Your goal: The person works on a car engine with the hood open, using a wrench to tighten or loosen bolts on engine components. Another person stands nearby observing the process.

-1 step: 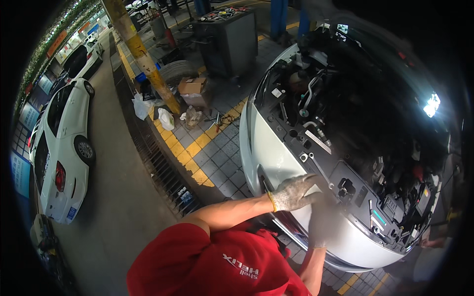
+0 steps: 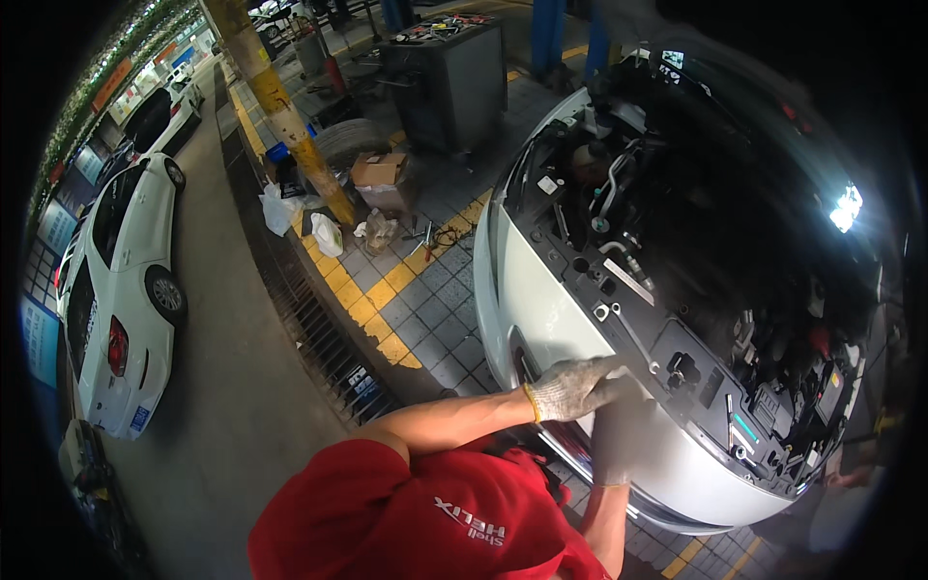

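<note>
Seen from above, a person in a red shirt [image 2: 425,522] leans over the front of a silver car [image 2: 551,309] with its engine bay [image 2: 696,280] open. Nothing visibly differs from the earlier frame: both arms and the car lie in the same places.

The left hand [image 2: 570,387], in a white knit glove, reaches in from the left and rests on the front edge of the car, just near of the black front panel [image 2: 677,362]. Its fingers [image 2: 604,372] point right and lie bent against the edge; whether they grip anything cannot be told. The right hand [image 2: 619,435], in a grey glove and blurred, comes up from the near edge and touches the bumper just below the left hand. Its fingers cannot be made out.

The car's front edge curves from far left to near right. Left of the car is open tiled floor [image 2: 435,290], crossed by a yellow line [image 2: 382,295] and bounded by a long drain grate [image 2: 309,319]. Farther off stand a yellow pillar [image 2: 280,116], a tyre [image 2: 348,140], a cardboard box [image 2: 379,172] and a grey tool cart [image 2: 449,82]. A white car [image 2: 116,290] is parked far left, across a bare concrete lane. A bright work light [image 2: 846,208] glows at the right of the engine bay.
</note>
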### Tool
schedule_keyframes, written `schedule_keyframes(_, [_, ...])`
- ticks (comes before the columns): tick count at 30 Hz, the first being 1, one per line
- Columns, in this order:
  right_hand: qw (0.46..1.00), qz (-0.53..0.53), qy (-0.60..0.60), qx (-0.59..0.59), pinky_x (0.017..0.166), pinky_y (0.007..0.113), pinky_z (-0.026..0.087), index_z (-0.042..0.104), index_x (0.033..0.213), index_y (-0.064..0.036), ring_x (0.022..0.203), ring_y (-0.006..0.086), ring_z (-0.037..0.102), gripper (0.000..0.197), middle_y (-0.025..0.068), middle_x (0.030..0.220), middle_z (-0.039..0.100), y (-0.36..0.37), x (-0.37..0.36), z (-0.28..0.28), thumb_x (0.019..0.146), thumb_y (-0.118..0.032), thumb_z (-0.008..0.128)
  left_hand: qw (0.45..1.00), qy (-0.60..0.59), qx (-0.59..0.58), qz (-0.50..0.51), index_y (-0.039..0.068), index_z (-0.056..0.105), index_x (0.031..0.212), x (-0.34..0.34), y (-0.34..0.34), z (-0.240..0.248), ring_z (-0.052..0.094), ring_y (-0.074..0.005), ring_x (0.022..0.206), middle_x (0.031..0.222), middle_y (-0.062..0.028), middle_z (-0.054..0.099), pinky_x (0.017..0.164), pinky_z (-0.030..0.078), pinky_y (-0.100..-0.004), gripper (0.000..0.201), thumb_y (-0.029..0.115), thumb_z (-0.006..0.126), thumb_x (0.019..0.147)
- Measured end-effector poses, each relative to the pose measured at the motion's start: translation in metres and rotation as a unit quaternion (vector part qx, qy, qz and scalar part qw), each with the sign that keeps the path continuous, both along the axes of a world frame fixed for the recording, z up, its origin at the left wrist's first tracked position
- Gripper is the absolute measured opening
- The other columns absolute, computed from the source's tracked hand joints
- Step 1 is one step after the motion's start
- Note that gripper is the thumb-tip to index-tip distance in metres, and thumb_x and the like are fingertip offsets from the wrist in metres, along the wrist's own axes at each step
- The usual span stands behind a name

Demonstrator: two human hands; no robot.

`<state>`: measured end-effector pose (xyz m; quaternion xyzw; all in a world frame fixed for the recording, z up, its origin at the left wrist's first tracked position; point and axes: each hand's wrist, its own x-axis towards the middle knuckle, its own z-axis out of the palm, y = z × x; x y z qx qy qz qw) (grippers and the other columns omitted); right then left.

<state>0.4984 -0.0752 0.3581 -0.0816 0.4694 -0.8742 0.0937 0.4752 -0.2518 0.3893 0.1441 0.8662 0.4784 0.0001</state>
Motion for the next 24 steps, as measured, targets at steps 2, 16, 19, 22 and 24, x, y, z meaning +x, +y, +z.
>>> schedule_keyframes(2, [0.99, 0.099, -0.014, -0.103, 0.121, 0.047, 0.04, 0.055, 0.15, -0.0032, 0.137, 0.0297, 0.056, 0.074, 0.013, 0.148, 0.059, -0.066, 0.011, -0.008, 0.11, -0.065, 0.051, 0.995, -0.025, -0.078, 0.056, 0.01, 0.062, 0.135, 0.013, -0.032, -0.057, 0.075, -0.0418, 0.103, 0.11, -0.0199, 0.078, 0.09, 0.059, -0.0504, 0.046, 0.048, 0.046, 0.114])
schedule_keyframes(16, [0.873, 0.315, -0.306, -0.21, 0.113, 0.044, 0.046, 0.061, 0.146, -0.0003, 0.138, 0.0305, 0.059, 0.048, 0.0159, 0.145, 0.065, -0.294, 0.048, 0.026, 0.103, -0.021, 0.058, 0.939, -0.043, -0.119, 0.321, 0.011, 0.069, 0.117, 0.075, -0.32, -0.076, 0.073, -0.0452, 0.09, 0.099, -0.0233, 0.075, 0.076, 0.057, -0.0553, 0.047, 0.046, 0.038, 0.116])
schedule_keyframes(19, [0.881, 0.444, -0.103, 0.129, 0.113, 0.043, 0.049, 0.065, 0.142, 0.0013, 0.135, 0.0309, 0.062, 0.043, 0.017, 0.142, 0.068, -0.299, 0.071, 0.015, 0.102, -0.014, 0.06, 0.897, 0.061, -0.192, 0.394, 0.01, 0.066, 0.124, 0.098, -0.373, -0.101, 0.073, -0.0445, 0.085, 0.097, -0.0229, 0.073, 0.071, 0.058, -0.052, 0.036, 0.036, 0.044, 0.115])
schedule_keyframes(22, [0.858, 0.474, -0.087, 0.178, 0.112, 0.042, 0.051, 0.069, 0.138, 0.0029, 0.133, 0.0313, 0.065, 0.038, 0.0182, 0.138, 0.071, -0.303, 0.075, 0.008, 0.101, -0.007, 0.062, 0.906, 0.106, -0.188, 0.363, 0.006, 0.064, 0.129, 0.119, -0.381, -0.071, 0.073, -0.0433, 0.081, 0.095, -0.0228, 0.072, 0.066, 0.058, -0.0498, 0.028, 0.024, 0.055, 0.109])
schedule_keyframes(24, [0.88, 0.421, -0.111, 0.191, 0.111, 0.041, 0.053, 0.071, 0.135, 0.004, 0.131, 0.0316, 0.068, 0.036, 0.0189, 0.135, 0.073, -0.304, 0.065, 0.002, 0.101, -0.002, 0.063, 0.912, 0.119, -0.192, 0.341, 0.004, 0.062, 0.132, 0.128, -0.379, -0.061, 0.073, -0.0422, 0.081, 0.096, -0.0224, 0.072, 0.065, 0.059, -0.0496, 0.033, 0.015, 0.062, 0.101])
